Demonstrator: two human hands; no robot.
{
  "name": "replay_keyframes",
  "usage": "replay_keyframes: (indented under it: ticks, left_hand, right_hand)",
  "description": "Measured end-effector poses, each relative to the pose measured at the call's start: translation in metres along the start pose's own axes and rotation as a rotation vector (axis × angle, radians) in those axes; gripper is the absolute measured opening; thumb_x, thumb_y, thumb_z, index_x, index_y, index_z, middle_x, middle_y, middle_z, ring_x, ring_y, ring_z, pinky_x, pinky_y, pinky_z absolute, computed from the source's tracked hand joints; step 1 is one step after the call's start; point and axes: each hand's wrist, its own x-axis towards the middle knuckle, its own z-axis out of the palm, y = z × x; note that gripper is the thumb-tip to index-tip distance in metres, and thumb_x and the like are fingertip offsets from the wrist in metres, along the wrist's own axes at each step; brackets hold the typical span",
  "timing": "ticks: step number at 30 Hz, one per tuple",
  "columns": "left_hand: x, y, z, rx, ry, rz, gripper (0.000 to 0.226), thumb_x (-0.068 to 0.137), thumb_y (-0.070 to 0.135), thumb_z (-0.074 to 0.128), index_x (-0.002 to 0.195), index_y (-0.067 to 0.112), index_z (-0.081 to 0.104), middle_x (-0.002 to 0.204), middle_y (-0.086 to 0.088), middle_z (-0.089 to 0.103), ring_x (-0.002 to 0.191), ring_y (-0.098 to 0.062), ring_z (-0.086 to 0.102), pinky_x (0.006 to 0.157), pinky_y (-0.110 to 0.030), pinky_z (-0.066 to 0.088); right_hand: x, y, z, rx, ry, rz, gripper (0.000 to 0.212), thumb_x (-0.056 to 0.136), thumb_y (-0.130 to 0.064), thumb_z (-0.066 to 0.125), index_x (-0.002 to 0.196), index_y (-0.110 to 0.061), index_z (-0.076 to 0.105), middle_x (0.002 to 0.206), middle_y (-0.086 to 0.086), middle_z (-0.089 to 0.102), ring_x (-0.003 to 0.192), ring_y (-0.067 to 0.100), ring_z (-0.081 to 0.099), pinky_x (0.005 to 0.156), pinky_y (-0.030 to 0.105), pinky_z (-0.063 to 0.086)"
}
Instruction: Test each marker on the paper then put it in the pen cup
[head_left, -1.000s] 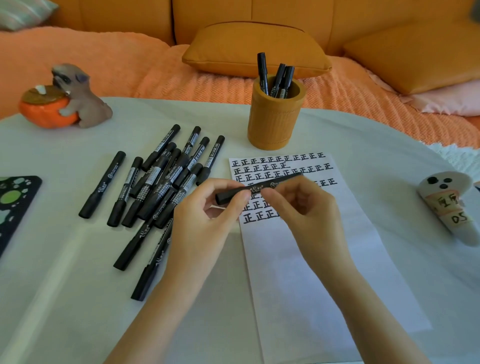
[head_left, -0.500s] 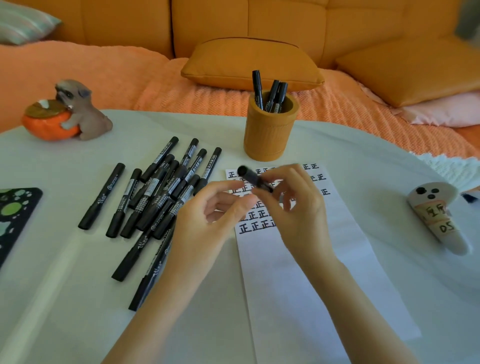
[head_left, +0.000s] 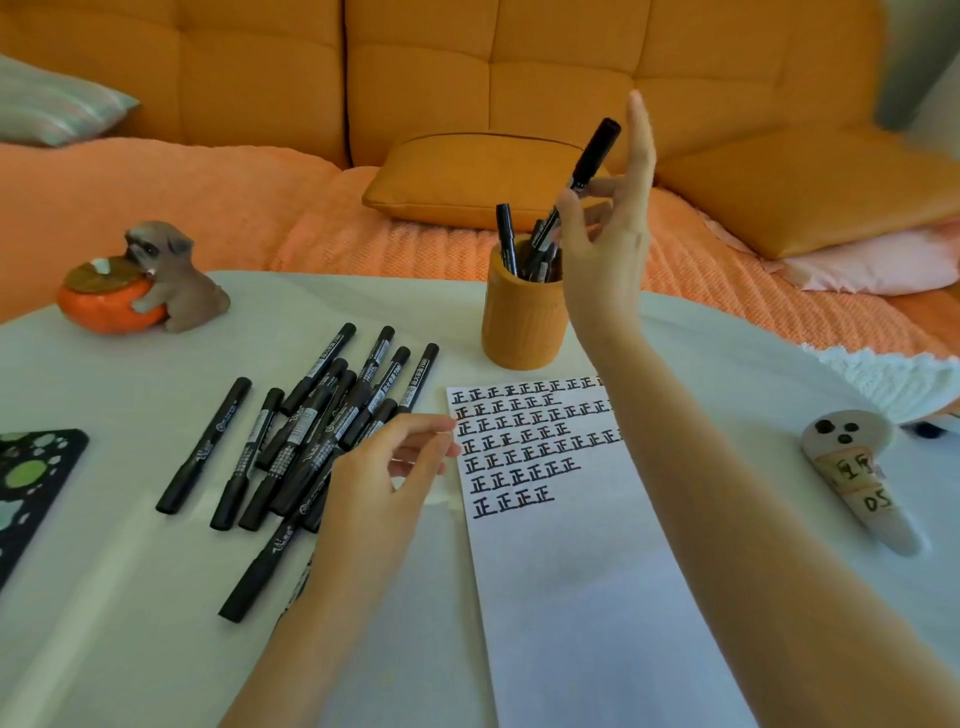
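Observation:
My right hand is raised over the orange pen cup and pinches a capped black marker between thumb and fingers, its lower end at the cup's mouth. Other black markers stand inside the cup. My left hand hovers empty, fingers loosely curled, between the pile of black markers and the white paper. The paper's top half carries rows of black written characters.
A pumpkin-and-dog figurine stands at the table's far left. A black patterned card lies at the left edge. A white ghost-like toy lies on the right. An orange sofa with cushions is behind the table.
My right hand lifted the capped marker from above the paper up to the cup's mouth. My left hand let go of it and drew back toward the marker pile.

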Motion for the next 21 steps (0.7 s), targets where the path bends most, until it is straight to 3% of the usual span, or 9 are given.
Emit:
replay_keyframes:
  ticks: [4, 8, 12, 16, 19, 21]
  left_hand:
    - [0.000, -0.001, 0.002, 0.001, -0.014, -0.015, 0.018, 0.092, 0.013, 0.056, 0.092, 0.028, 0.067, 0.078, 0.018, 0.070, 0.074, 0.000, 0.065, 0.068, -0.006, 0.045]
    - [0.000, -0.001, 0.002, 0.005, -0.017, -0.015, 0.019, 0.092, 0.013, 0.057, 0.091, 0.030, 0.067, 0.078, 0.018, 0.070, 0.075, -0.001, 0.065, 0.067, -0.006, 0.045]
    - [0.001, -0.002, 0.002, 0.036, -0.016, -0.007, 0.018, 0.091, 0.013, 0.057, 0.092, 0.029, 0.067, 0.080, 0.019, 0.070, 0.075, 0.001, 0.065, 0.067, -0.005, 0.044]
    - [0.002, -0.005, 0.001, 0.060, 0.000, -0.018, 0.019, 0.091, 0.014, 0.057, 0.091, 0.031, 0.067, 0.080, 0.021, 0.070, 0.077, 0.000, 0.065, 0.067, -0.006, 0.045]
    - [0.002, -0.007, 0.000, 0.099, 0.017, -0.031, 0.020, 0.091, 0.016, 0.058, 0.092, 0.034, 0.067, 0.081, 0.023, 0.069, 0.078, -0.001, 0.064, 0.069, -0.008, 0.046]
    - [0.002, -0.009, -0.002, 0.135, 0.034, -0.032, 0.017, 0.090, 0.019, 0.059, 0.094, 0.033, 0.067, 0.082, 0.021, 0.070, 0.080, -0.001, 0.062, 0.069, -0.006, 0.044]
  right_hand:
    - [0.001, 0.019, 0.012, -0.125, -0.139, 0.006, 0.062, 0.091, -0.001, 0.052, 0.147, -0.019, 0.032, 0.105, 0.006, 0.061, 0.071, 0.011, 0.053, 0.065, 0.033, 0.050]
    - [-0.003, 0.034, 0.017, -0.297, -0.282, 0.077, 0.056, 0.093, -0.012, 0.054, 0.143, -0.029, 0.037, 0.090, 0.003, 0.064, 0.072, 0.017, 0.057, 0.059, 0.036, 0.047]
    - [-0.010, 0.048, 0.015, -0.436, -0.274, -0.010, 0.040, 0.092, -0.017, 0.057, 0.132, -0.018, 0.055, 0.100, 0.006, 0.065, 0.098, 0.026, 0.050, 0.081, 0.033, 0.040]
    - [-0.013, 0.054, 0.015, -0.527, -0.334, 0.057, 0.050, 0.095, -0.023, 0.053, 0.143, -0.021, 0.041, 0.119, 0.010, 0.054, 0.114, 0.030, 0.037, 0.095, 0.033, 0.024]
    - [-0.016, 0.049, 0.013, -0.551, -0.339, 0.058, 0.059, 0.095, -0.026, 0.052, 0.149, -0.022, 0.028, 0.127, 0.011, 0.046, 0.118, 0.030, 0.033, 0.099, 0.034, 0.021]
    - [-0.019, 0.043, 0.011, -0.537, -0.304, 0.068, 0.059, 0.094, -0.024, 0.052, 0.149, -0.020, 0.028, 0.130, 0.011, 0.044, 0.117, 0.030, 0.033, 0.097, 0.033, 0.020]
